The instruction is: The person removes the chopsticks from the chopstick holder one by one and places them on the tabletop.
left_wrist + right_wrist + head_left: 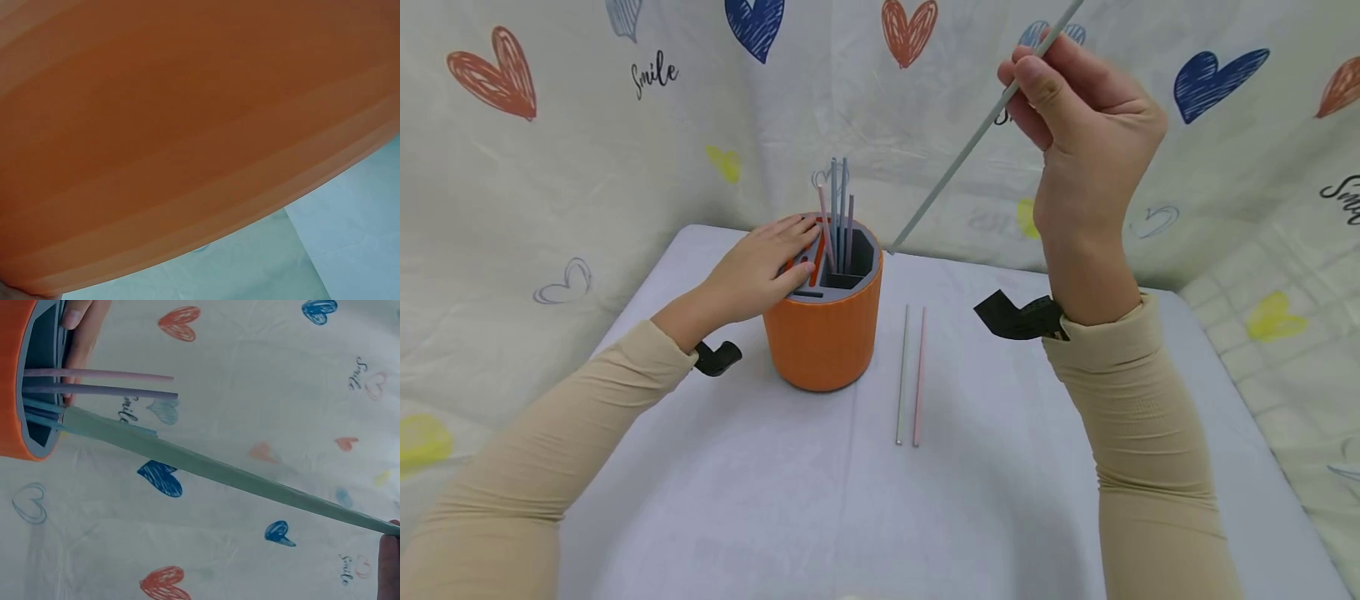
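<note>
An orange round desk organizer (pixel 823 342) with a grey compartmented top stands on the table. My left hand (pixel 760 267) rests on its top left side, fingers spread over the rim. Several thin sticks stand in a rear compartment: blue sticks (pixel 844 187), a pink stick (pixel 825 218) and a purple stick (pixel 850 223). My right hand (pixel 1093 125), raised at the upper right, pinches a pale green stick (pixel 968 148) between thumb and fingers. This stick slants down toward the organizer's right rim; in the right wrist view the green stick (pixel 212 469) spans the frame.
A pale green stick (pixel 902 375) and a pink stick (pixel 920 375) lie side by side on the white table (pixel 775 517), right of the organizer. Behind the table hangs a white cloth (pixel 820 100) printed with hearts. Black straps are on both wrists.
</note>
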`<state>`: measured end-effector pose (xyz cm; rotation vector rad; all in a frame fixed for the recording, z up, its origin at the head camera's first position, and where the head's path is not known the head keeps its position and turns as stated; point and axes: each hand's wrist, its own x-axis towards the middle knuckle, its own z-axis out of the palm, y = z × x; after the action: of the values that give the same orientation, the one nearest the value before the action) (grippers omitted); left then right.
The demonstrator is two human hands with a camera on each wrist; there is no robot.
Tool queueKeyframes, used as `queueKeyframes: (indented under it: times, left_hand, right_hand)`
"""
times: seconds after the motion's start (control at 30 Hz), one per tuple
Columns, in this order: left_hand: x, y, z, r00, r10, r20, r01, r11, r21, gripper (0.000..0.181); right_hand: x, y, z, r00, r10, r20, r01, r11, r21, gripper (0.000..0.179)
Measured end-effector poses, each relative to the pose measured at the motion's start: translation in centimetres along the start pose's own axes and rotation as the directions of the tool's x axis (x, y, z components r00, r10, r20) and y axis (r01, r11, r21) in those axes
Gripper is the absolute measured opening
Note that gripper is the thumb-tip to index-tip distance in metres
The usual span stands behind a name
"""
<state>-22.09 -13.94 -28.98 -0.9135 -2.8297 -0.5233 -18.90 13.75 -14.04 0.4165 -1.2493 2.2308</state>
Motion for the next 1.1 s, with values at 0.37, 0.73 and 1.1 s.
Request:
queueKeyframes:
  times: [0.37,0.73,1.1]
  left_hand:
    - [0.1,-0.2,0.0,1.0,0.004,-0.002,-0.004,1.0,0.001,0.055]
    - [0.1,-0.1,0.0,1.0,0.002,-0.004,-0.002,1.0,0.0,0.056]
    - [0.0,0.0,0.0,1.0,0.002,-0.007,-0.002,1.0,-0.002,0.055]
  right_hand:
    - [0.0,1.8,-4.0,0.983,0.173,0.058,-0.164,0.976,-0.142,0.036]
    - [-1.2,6.0,-10.0,0.867,0.497,0.044,-0.464,0.835,-0.297,0.018]
    - [-2.8,10.2,-14.6,0.732,0.68,-0.045,-0.621,0.639,-0.454,0.016]
